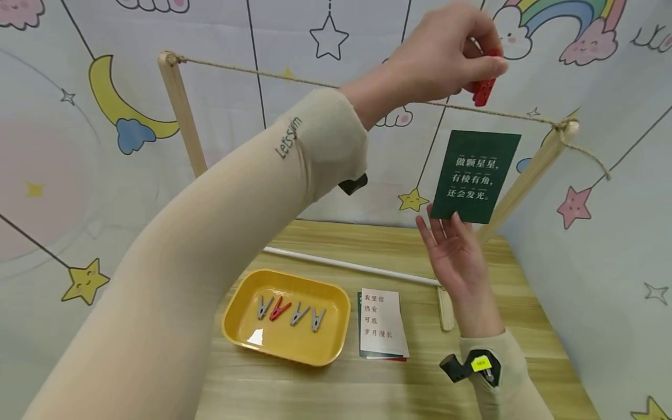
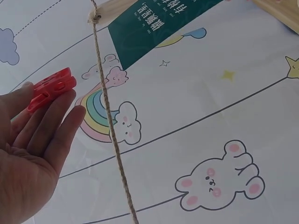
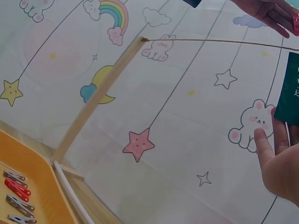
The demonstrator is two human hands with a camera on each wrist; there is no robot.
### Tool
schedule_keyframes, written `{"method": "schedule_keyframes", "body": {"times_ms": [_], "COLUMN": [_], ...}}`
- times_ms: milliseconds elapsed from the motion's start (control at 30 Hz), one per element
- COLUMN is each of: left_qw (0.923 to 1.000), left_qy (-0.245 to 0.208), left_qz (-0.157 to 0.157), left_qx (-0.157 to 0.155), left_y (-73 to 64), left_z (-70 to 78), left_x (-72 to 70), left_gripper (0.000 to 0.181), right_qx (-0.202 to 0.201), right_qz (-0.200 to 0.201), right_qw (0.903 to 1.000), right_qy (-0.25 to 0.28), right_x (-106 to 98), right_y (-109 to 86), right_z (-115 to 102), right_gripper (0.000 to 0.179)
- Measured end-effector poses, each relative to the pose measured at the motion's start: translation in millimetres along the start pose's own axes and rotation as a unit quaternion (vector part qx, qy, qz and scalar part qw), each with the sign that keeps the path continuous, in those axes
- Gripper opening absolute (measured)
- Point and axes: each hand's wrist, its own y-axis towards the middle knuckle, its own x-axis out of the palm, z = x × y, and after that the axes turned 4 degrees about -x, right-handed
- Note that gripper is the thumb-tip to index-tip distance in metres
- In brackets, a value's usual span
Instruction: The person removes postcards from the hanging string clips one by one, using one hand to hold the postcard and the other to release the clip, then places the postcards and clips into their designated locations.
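Observation:
High over the rope point(image 1: 517, 117), my left hand point(image 1: 446, 52) pinches a red clothespin point(image 1: 484, 93) between thumb and fingers. The left wrist view shows the same clothespin point(image 2: 53, 87) to one side of the rope. A dark green card point(image 1: 475, 192) with white Chinese writing hangs upright just below the rope, near its right end. My right hand point(image 1: 459, 259) holds this card by its lower edge, thumb in front and fingers partly hidden behind. In the right wrist view the card point(image 3: 287, 100) is cut off by the frame edge.
Wooden posts point(image 1: 181, 111) hold up the rope, and a white rod point(image 1: 352, 266) runs low between them. On the wood-grain table point(image 1: 294, 391), a yellow tray point(image 1: 231, 332) holds several grey and red clothespins point(image 1: 280, 308). Beside it lies a stack of cards point(image 1: 383, 326). Behind hangs a patterned cloth point(image 1: 336, 146).

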Motion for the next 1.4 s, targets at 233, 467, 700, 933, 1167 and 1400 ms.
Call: {"method": "schedule_keyframes", "body": {"times_ms": [233,467,700,933,1167,1400], "left_qw": [0.9999,0.9989,0.9962,0.9952,0.9928,0.9892], "left_qy": [0.009,0.037,0.057,0.058,0.062,0.06], "left_qz": [-0.003,-0.022,-0.06,-0.07,-0.085,-0.099], "left_qx": [-0.01,-0.02,-0.027,-0.037,-0.057,-0.089], "left_y": [-18.3,-40.3,-64.3,-87.2,-114.2,-136.6], "left_z": [-16.1,-31.1,-49.3,-70.5,-94.5,-122.3], "left_x": [-11.1,-12.5,-2.9,11.0,33.8,54.2], "left_gripper": [0.023,0.022,0.021,0.019,0.019,0.017], "right_qx": [0.017,0.033,0.052,0.067,0.076,0.093], "right_qz": [-0.013,-0.008,0.026,0.045,0.066,0.103], "right_qw": [0.9992,0.9981,0.996,0.9938,0.9907,0.986], "right_qy": [-0.033,-0.052,-0.068,-0.077,-0.091,-0.092], "right_x": [-1,-3,-7,-13,-22,-31], "right_y": [-3.6,-10.0,-21.1,-33.0,-43.0,-51.6], "right_z": [13,23,31,41,46,54], "right_gripper": [0.033,0.035,0.033,0.036,0.036,0.04]}}
